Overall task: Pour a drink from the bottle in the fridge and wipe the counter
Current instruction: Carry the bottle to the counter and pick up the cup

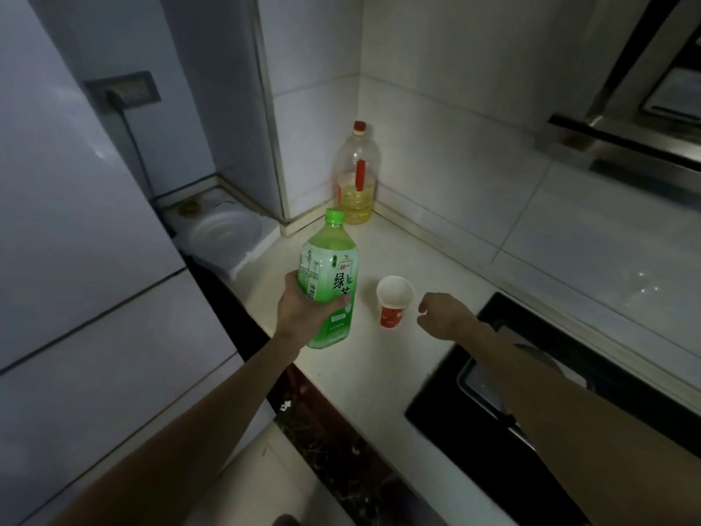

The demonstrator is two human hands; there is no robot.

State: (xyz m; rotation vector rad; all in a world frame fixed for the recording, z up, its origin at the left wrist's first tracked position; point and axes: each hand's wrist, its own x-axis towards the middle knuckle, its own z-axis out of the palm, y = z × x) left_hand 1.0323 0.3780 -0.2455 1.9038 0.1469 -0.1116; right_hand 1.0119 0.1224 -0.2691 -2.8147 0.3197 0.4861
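My left hand (303, 317) grips a green tea bottle (329, 267) around its lower half. The bottle is nearly upright, its green cap on, and its base is at the white counter (364, 377). Whether the base rests on the counter I cannot tell. Just right of it stands a small paper cup (394, 302), red outside and white inside, and it looks empty. My right hand (444, 315) hovers a little right of the cup with fingers curled loosely and nothing in it, not touching the cup.
A big oil bottle (356, 180) with a red cap stands in the back corner. A black hob (531, 377) lies set into the counter at the right, under a range hood (629, 134). The white fridge (76, 260) fills the left side.
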